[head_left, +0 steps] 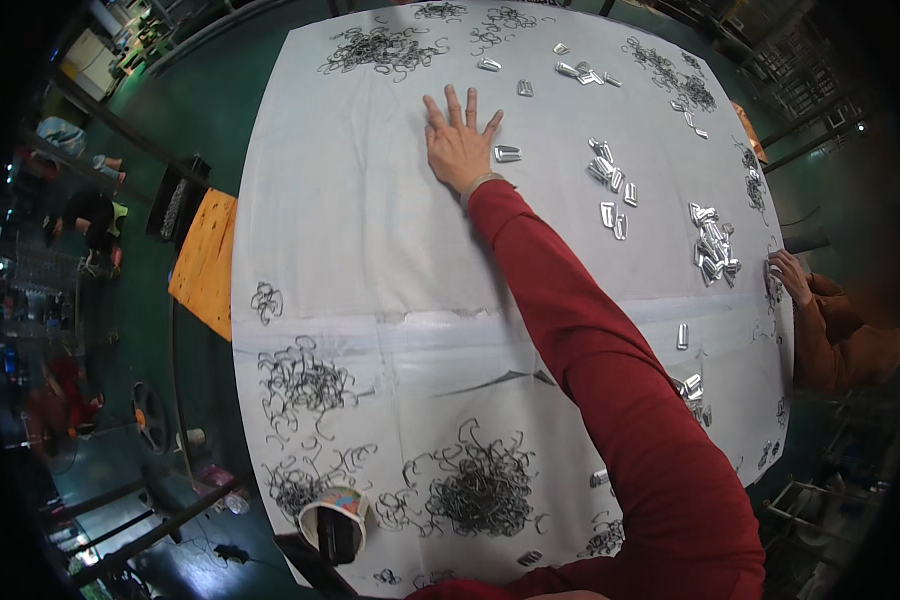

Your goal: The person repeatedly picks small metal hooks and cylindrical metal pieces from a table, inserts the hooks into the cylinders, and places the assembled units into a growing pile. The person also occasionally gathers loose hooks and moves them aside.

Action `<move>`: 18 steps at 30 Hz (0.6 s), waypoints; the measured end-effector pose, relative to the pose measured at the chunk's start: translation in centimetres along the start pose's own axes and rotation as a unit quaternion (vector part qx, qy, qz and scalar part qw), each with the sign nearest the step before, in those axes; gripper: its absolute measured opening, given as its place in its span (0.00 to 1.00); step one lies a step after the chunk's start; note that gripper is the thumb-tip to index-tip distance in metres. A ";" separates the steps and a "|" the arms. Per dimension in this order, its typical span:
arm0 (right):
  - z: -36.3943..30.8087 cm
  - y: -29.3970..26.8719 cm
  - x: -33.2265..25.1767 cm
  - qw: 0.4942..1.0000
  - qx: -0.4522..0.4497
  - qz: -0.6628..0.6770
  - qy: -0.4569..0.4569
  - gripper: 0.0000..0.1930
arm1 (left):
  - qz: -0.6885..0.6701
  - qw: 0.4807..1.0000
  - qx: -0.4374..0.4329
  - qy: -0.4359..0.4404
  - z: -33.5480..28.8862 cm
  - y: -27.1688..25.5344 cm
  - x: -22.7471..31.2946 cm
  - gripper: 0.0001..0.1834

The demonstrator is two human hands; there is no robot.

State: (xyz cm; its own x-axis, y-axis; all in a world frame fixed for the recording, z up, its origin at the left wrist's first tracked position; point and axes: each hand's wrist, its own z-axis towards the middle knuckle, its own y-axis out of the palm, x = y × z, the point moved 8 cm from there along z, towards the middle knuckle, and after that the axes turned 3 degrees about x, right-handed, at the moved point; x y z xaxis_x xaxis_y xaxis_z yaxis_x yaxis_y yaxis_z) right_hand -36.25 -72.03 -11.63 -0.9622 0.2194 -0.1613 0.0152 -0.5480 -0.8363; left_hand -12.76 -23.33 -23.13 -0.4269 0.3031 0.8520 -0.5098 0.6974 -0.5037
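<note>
My right hand (460,146) reaches far across the table with its fingers spread, palm down over the white sheet (330,220). Nothing shows in its grasp. Right beside it, by the wrist, lies a small silver metal piece with slots (508,154). Beyond the fingertips is a heap of dark curved wire hooks (382,50). More silver pieces (610,172) are scattered to the right of the hand. Red sleeve covers my right arm, which hides part of the table. My left hand is out of sight.
Heaps of dark hooks (480,485) lie near the front edge, beside a paper cup (355,505) holding a black object. At the right edge another person's hand (790,276) touches some hooks, near a silver pile (712,245). A wooden board (206,262) juts out at left.
</note>
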 end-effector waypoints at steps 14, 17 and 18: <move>6.1 2.6 13.3 0.969 -0.110 -0.067 0.212 0.24 | 0.012 0.999 0.037 0.014 7.2 -3.4 -4.6 0.09; 0.4 -1.7 12.2 0.978 -0.116 -0.050 0.166 0.28 | 0.013 0.999 0.036 0.013 6.6 -3.1 -3.7 0.09; -1.9 -3.1 11.7 0.982 -0.116 -0.045 0.143 0.29 | 0.015 0.999 0.037 0.011 6.2 -3.0 -3.4 0.09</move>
State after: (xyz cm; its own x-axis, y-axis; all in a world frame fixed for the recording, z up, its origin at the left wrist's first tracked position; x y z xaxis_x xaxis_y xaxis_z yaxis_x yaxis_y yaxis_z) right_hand -47.07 -66.23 -11.90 -0.8472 0.4949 -0.1935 0.0260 -0.3252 -0.9453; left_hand -14.40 -30.43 -25.40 -0.4266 0.3385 0.8387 -0.5516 0.6375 -0.5379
